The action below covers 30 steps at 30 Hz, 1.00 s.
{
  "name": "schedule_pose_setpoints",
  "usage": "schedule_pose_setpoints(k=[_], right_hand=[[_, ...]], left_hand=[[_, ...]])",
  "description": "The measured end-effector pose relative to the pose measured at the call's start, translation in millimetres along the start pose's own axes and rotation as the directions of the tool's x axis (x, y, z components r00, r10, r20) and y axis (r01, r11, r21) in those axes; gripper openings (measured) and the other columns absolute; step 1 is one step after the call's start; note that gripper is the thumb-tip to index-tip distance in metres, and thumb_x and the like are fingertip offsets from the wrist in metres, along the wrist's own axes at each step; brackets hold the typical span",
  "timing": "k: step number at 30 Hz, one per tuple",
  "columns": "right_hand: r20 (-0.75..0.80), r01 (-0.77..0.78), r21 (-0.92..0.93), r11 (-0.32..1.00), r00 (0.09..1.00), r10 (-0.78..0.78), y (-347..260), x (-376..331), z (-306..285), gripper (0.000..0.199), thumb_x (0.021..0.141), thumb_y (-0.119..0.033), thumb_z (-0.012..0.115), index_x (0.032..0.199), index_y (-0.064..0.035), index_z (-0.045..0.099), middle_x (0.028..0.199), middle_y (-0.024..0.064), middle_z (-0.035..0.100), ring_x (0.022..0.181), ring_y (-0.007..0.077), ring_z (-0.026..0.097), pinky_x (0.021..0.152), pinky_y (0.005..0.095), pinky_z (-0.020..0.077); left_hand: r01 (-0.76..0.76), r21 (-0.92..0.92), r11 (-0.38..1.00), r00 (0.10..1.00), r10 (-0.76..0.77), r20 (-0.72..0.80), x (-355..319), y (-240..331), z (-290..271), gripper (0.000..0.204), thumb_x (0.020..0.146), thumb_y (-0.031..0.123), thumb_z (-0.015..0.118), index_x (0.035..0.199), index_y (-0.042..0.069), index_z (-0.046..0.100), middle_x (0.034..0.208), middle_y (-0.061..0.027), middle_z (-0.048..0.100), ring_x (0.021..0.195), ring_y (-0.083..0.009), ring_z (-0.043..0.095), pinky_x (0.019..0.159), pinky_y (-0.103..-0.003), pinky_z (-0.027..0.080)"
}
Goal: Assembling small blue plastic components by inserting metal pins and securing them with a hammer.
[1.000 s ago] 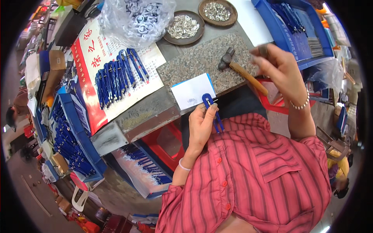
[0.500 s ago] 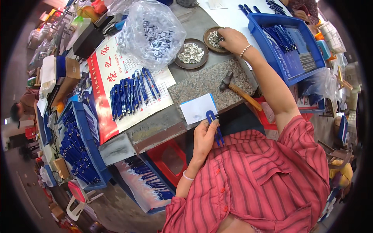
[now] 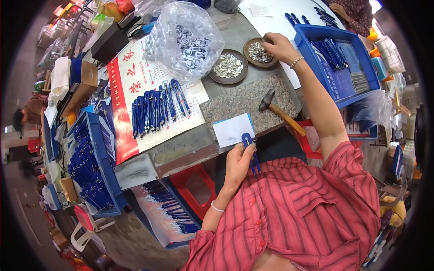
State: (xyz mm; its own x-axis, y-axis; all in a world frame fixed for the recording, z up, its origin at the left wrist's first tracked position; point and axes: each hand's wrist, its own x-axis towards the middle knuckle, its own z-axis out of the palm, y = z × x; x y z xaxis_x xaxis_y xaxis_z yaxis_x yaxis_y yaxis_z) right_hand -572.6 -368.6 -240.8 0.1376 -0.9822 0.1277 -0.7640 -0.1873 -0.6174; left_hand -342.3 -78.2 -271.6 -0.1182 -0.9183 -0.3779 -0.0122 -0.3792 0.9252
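Note:
My left hand (image 3: 238, 166) pinches a blue folded strap (image 3: 247, 140), looped at its top, with two tails hanging below my fingers and a small metal piece across it. Behind it a white pad with a blue edge (image 3: 233, 130) lies at the front of a speckled stone slab (image 3: 242, 101). My right hand (image 3: 279, 48) is at the rim of a round brown dish of small metal parts (image 3: 259, 52), its fingers drawn together; whatever they hold is hidden. Left of that dish stands another dish with flat silver pieces (image 3: 228, 66). A hammer (image 3: 278, 108) rests on the slab, its wooden handle overhanging the front edge.
A clear bag of whitish metal clasps (image 3: 190, 49) sits behind a row of blue straps (image 3: 156, 108) on a red-and-white sheet (image 3: 124, 144). Blue crates hold more straps at the right (image 3: 375, 74) and left (image 3: 106, 174). Another person's hand (image 3: 340, 11) is at the far right.
My right hand has lifted slightly from the metal parts toward the dish's far rim. My left hand keeps its hold on the strap. The whole view has shifted a little.

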Motion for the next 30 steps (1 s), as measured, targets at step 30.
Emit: schedule_pose_setpoints(k=[30], right_hand=[[0.47,-0.478,0.878,-0.019,0.87,-0.148,-74.9,-136.2,-15.5,0.014,0.091,-0.012,0.059,0.103,-0.006,0.057,0.087,0.0039,0.055,0.063,0.0061,0.045,0.062,0.0226,0.039]], left_hand=[[-0.011,0.011,1.0,0.999,0.012,-0.031,1.1,-1.5,-0.8,0.033,0.091,0.028,0.06,0.082,-0.003,0.063,0.063,-0.0054,0.059,0.059,-0.0104,0.054,0.055,-0.027,0.043]])
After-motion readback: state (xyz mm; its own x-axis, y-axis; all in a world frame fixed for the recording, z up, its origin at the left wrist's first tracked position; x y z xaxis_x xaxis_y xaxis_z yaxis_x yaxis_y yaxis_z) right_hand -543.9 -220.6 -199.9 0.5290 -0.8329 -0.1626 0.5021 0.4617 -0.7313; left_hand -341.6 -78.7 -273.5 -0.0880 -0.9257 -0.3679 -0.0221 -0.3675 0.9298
